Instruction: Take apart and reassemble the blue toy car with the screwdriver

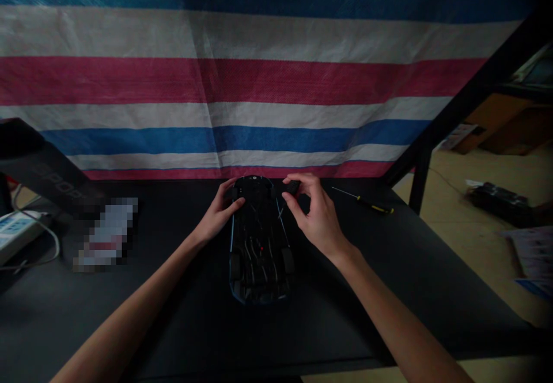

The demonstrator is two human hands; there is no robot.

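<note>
A toy car (254, 239) lies upside down on the black table, its dark underside facing up and its wheels showing. My left hand (218, 210) grips the car's left side near the far end, thumb on the edge of the underside and fingers round the outside. Just off the car's far right side, my right hand (313, 210) pinches a small black piece (292, 186) between thumb and fingers. What kind of part this piece is, I cannot make out. To the right of that hand lies a screwdriver (374, 204) with a black and yellow handle.
A striped plastic sheet (259, 83) hangs behind the table (181, 325). At the left are a white power strip (19, 233) with a cable, a dark grey object (56, 170) and a blurred-out item (110, 233). A black frame post (421, 181) stands at the right.
</note>
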